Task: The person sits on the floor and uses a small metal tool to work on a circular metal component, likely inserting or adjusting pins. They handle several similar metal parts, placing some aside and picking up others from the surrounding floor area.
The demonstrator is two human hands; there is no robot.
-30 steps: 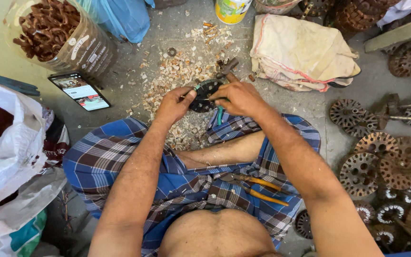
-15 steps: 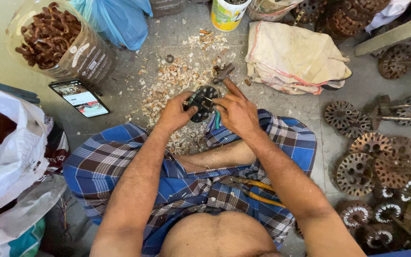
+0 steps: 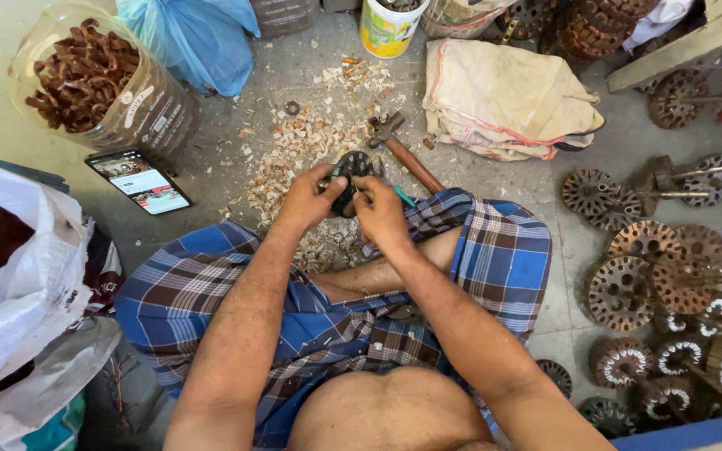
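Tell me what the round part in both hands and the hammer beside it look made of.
Round part: dark, dull metal, apparently slotted steel like the rusty discs nearby. Hammer: grey metal head, reddish-brown handle, probably wood. Left hand and right hand grip the part.

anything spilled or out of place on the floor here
Yes. Pale shavings lie scattered over the concrete floor ahead of both hands, and a lit smartphone lies flat beside that litter, close to a tilted jar of copper coils.
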